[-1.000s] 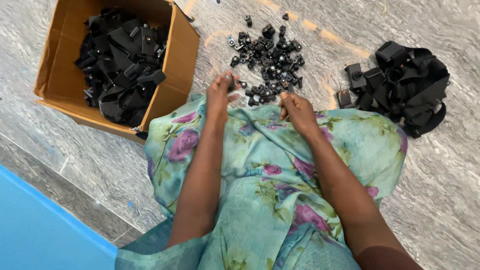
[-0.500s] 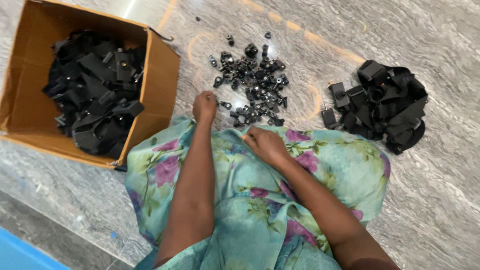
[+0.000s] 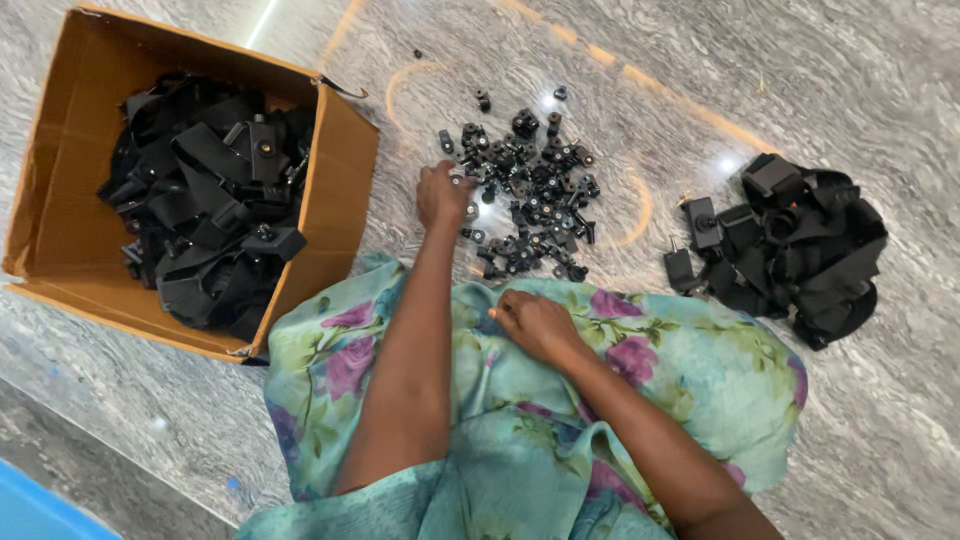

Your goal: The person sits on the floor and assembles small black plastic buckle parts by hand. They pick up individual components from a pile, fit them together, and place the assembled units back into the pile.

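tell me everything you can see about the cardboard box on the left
The cardboard box is brown, open-topped, its flaps spread outward, and it sits on the grey marbled floor to the person's left. It is roughly half full of tangled black straps with plastic fittings. Its near corner lies close to the floral fabric, though contact is unclear. Neither hand touches it; the left hand is nearest.

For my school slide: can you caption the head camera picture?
Left hand reaches into small black parts; right hand rests on lap, box beside.
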